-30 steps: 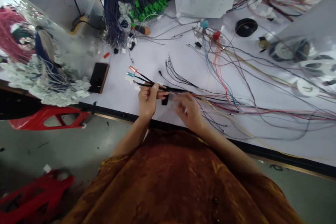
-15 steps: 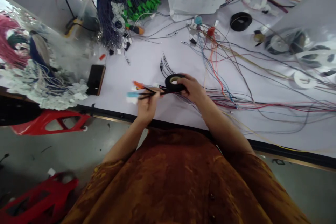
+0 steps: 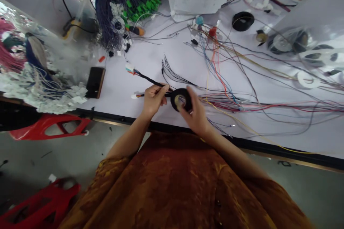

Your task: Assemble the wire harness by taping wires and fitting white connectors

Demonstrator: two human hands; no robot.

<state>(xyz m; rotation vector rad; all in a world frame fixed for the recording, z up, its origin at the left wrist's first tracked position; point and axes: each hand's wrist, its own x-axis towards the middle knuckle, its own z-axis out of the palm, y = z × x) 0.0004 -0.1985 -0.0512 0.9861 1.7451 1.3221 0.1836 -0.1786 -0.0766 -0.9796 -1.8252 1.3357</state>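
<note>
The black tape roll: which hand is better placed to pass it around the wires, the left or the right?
Probably the right. The right hand holds the black tape roll close to the black-wrapped wires, while the left hand pinches them and seems better placed to steady them.

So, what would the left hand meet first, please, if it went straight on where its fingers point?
The left hand would probably meet the black tape roll in the right hand, though depth is unclear.

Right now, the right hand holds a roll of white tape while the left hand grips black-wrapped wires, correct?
Not quite: in the head view, the roll of tape is black. The right hand holds it while the left hand grips black-wrapped wires.
</note>
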